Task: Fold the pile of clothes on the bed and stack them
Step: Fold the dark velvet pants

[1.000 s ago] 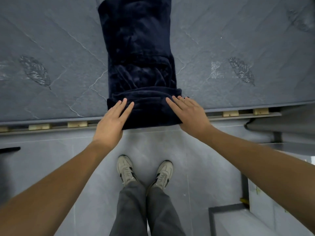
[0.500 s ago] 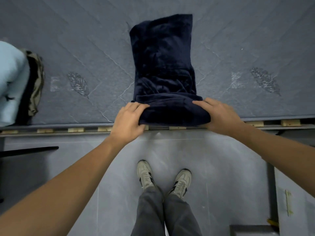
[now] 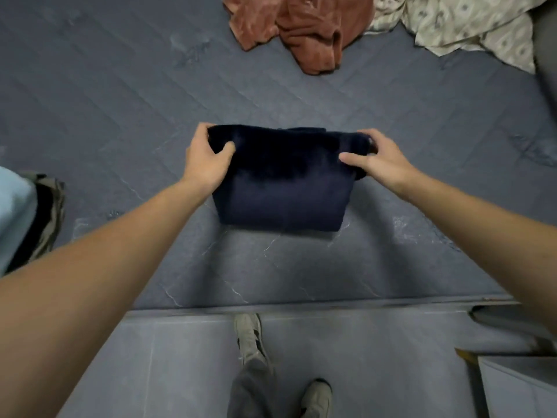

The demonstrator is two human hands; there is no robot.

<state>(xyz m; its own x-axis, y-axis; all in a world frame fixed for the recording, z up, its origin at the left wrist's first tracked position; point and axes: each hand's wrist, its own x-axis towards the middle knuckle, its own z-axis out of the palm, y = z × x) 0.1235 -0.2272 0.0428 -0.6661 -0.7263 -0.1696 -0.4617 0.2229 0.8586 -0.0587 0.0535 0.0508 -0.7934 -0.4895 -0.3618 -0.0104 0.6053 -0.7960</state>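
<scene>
A dark navy garment (image 3: 281, 191) lies folded into a compact rectangle on the grey bed (image 3: 120, 116). My left hand (image 3: 206, 158) grips its far left corner, thumb on top and fingers wrapped over the edge. My right hand (image 3: 375, 159) grips the far right corner the same way. A crumpled rust-brown garment (image 3: 301, 28) lies at the far side of the bed, beside a cream patterned cloth (image 3: 470, 22) at the far right. A stack of folded clothes (image 3: 27, 218), light blue on top of olive, sits at the left edge.
The bed's near edge (image 3: 301, 304) runs across the lower part of the view, with grey floor tiles (image 3: 180, 372) below it. My feet in pale shoes (image 3: 250, 333) stand at that edge. A white box (image 3: 521, 384) stands at the lower right.
The navy garment's near end has been folded up over its far part, making a shorter rectangle. Both hands moved from the bed's near edge to the far corners. The view tilted forward.
</scene>
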